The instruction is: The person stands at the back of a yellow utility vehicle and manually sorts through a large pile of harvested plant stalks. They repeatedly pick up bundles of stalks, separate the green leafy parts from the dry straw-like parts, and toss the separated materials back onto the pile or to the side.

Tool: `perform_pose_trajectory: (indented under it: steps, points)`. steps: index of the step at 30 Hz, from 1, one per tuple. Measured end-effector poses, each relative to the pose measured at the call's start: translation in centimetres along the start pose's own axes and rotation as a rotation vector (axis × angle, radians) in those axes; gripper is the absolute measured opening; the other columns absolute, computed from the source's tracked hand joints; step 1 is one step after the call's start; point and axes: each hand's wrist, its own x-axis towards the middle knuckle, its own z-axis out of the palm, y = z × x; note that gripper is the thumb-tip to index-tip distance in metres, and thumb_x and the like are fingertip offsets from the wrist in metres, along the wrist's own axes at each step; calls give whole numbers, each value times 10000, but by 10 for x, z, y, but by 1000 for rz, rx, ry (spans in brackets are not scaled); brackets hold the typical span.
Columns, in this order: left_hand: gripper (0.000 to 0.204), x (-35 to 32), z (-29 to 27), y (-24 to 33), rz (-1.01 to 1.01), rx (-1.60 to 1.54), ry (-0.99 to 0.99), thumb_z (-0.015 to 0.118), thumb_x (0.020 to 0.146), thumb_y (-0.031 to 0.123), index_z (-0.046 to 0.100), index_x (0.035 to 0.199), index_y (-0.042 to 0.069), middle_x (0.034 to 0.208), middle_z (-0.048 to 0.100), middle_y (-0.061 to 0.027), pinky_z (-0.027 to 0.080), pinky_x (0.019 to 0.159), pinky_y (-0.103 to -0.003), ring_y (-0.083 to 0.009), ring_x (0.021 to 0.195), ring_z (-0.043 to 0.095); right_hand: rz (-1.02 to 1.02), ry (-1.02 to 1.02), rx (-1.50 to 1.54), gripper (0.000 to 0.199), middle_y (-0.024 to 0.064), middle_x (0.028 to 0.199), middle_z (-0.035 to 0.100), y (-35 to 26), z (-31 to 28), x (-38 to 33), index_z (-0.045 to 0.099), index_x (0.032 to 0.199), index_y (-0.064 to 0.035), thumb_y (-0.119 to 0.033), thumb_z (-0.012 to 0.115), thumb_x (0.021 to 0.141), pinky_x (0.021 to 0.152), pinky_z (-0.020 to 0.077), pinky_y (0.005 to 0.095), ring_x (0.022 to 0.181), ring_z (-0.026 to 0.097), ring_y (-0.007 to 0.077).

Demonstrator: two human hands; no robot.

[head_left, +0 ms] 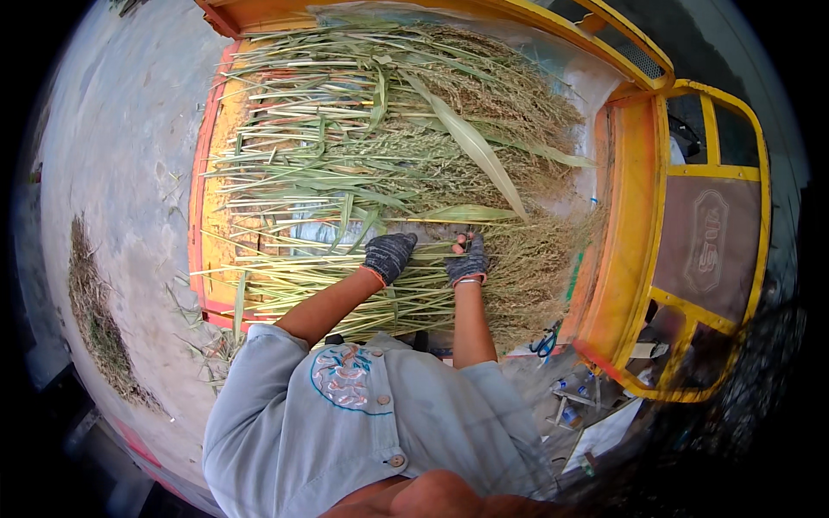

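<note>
Cut grain stalks [311, 276] with leaves and bushy seed heads [518, 285] lie in rows, their bare ends to the left and heads to the right. My left hand [390, 257], in a dark grey knit glove with an orange cuff, is closed over stalks, its fingertips turned under and hidden. Just right of it, where the stems meet the heads, my right hand [469, 261] is curled around a stalk. Its glove leaves some fingertips bare. A long broad leaf [471, 138] lies across the bundles beyond my hands.
The stalks rest on an orange-yellow cargo bed [226, 168] with raised sides. A yellow-framed cab [708, 233] stands to the right. Left, on concrete ground [121, 173], is a strip of dried plant debris [99, 319]. A small stand [570, 404] is at lower right.
</note>
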Motion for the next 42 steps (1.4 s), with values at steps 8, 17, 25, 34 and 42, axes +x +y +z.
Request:
perform_pose_trajectory:
  steps: [8, 17, 25, 34, 42]
  points:
    - [116, -67, -13, -66, -162, 243, 42, 494, 751, 154, 596, 802, 138, 744, 598, -84, 473, 584, -422, -264, 731, 600, 47, 241, -90, 263, 45, 644, 499, 14, 10, 19, 428, 768, -131, -324, 343, 927, 511, 431, 373, 386, 325, 160]
    - [96, -77, -46, -181, -565, 395, 152, 542, 717, 200, 614, 755, 149, 803, 610, -80, 439, 696, -419, -275, 825, 563, 88, 437, -190, 411, 16, 608, 507, 18, 36, 55, 409, 1182, -133, -409, 441, 879, 951, 300, 509, 446, 377, 150]
    - [689, -118, -127, -125, -395, -45, -104, 767, 535, 380, 527, 1135, 141, 1098, 552, -128, 418, 858, -410, -320, 1018, 508, 144, 187, -135, 252, 32, 619, 492, -2, 48, 11, 453, 1064, -121, -308, 444, 896, 661, 419, 419, 438, 387, 153]
    - [397, -117, -182, -1, -82, -110, 521, 674, 675, 370, 617, 940, 80, 888, 606, -139, 451, 731, -402, -323, 853, 562, 39, 5, -42, 145, 37, 695, 443, 4, 77, -117, 475, 924, -50, -176, 509, 862, 407, 309, 266, 451, 326, 119]
    - [262, -113, -125, 51, 77, -355, 413, 587, 786, 295, 635, 827, 41, 740, 590, -173, 442, 619, -408, -350, 720, 557, -79, -170, -53, 75, 34, 659, 499, 1, 101, -195, 471, 838, -93, -161, 454, 864, 340, 281, 230, 379, 332, 98]
